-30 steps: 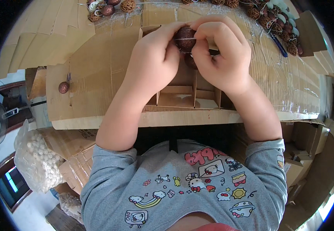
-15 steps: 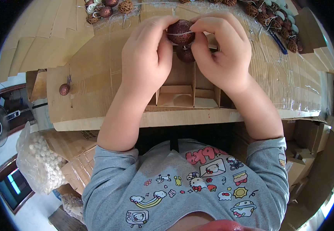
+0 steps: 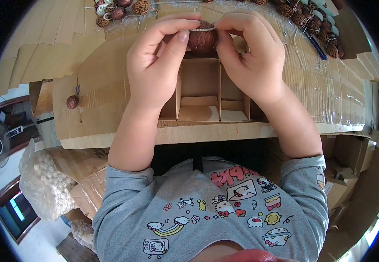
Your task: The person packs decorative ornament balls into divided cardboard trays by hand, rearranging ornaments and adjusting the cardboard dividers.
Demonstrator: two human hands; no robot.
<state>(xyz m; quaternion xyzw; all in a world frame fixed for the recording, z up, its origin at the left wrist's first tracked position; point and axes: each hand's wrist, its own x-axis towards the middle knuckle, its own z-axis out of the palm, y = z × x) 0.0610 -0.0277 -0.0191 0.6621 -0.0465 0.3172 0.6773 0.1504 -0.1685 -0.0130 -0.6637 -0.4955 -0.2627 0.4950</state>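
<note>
Stretching across the glittery brown ball, the pale string runs left to right between the two hands, near the ball's upper side. The ball is midway between the fingertips, above the far edge of the divided cardboard box, so the box's open compartments lie on the body side of it. Being round, it offers no long axis (the string gives the only clear line, nearly level from hand to hand).

The right hand has thumb and forefinger drawn together, apparently pinching the string's right end just beside the ball. The left hand has thumb and forefinger tips apart at the ball's left edge, the forefinger farther from the body; whether they press on ball or string, I cannot tell. Neither hand is plainly nearer. Well to the left, a smaller brown ball lies on the cardboard-covered table.
</note>
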